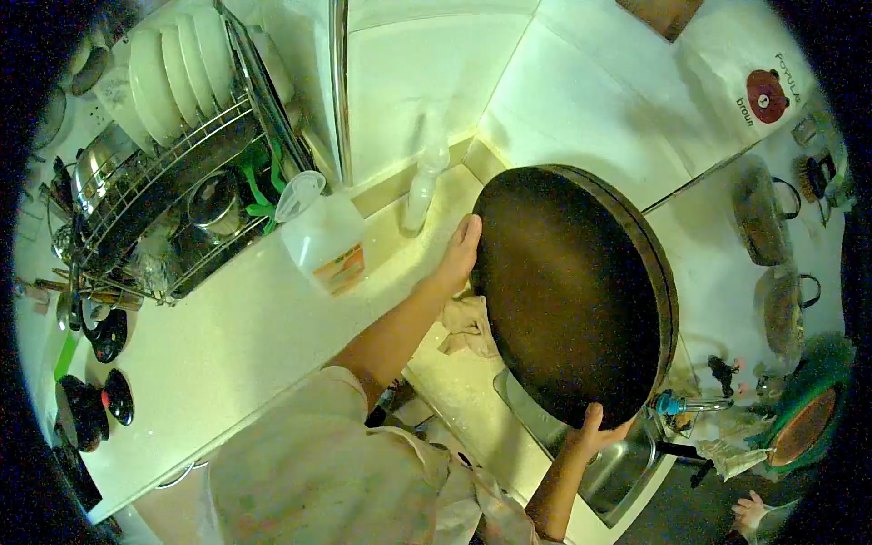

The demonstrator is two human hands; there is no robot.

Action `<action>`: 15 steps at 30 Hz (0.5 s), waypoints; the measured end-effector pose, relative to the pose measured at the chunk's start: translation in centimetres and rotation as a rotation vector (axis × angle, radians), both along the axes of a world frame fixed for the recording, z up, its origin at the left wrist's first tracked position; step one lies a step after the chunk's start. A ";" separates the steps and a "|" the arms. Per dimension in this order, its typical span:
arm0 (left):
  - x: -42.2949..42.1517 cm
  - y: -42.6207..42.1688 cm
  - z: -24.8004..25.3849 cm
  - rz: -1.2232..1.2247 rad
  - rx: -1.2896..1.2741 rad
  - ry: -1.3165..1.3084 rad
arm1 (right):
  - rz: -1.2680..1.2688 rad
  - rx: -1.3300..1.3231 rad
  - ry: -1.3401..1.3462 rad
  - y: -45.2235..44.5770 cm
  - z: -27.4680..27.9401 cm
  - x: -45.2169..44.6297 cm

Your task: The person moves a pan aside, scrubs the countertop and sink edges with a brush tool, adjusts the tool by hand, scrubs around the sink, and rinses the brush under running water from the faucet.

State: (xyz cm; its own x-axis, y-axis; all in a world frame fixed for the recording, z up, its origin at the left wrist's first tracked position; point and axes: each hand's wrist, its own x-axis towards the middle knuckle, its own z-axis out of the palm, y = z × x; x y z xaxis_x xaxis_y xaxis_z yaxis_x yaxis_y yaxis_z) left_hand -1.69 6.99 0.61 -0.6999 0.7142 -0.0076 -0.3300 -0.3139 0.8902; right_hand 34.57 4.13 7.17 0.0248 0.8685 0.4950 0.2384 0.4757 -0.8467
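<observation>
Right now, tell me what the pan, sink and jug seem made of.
Pan: probably metal, perhaps coated; dark, mostly matte, with only a soft sheen.
Sink: likely stainless steel, fairly shiny; grey with bright reflections.
Jug: apparently plastic, smooth; the cloudy white body suggests it.

Loose pale top [318, 477], creased, faintly blotched; left sleeve [343, 392] short, same pale cloth; fingers [470, 238] bare
</observation>
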 end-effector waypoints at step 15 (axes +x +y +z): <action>9.2 -15.2 5.9 0.138 0.185 0.179 | -0.100 -0.270 0.361 0.0 -5.7 14.1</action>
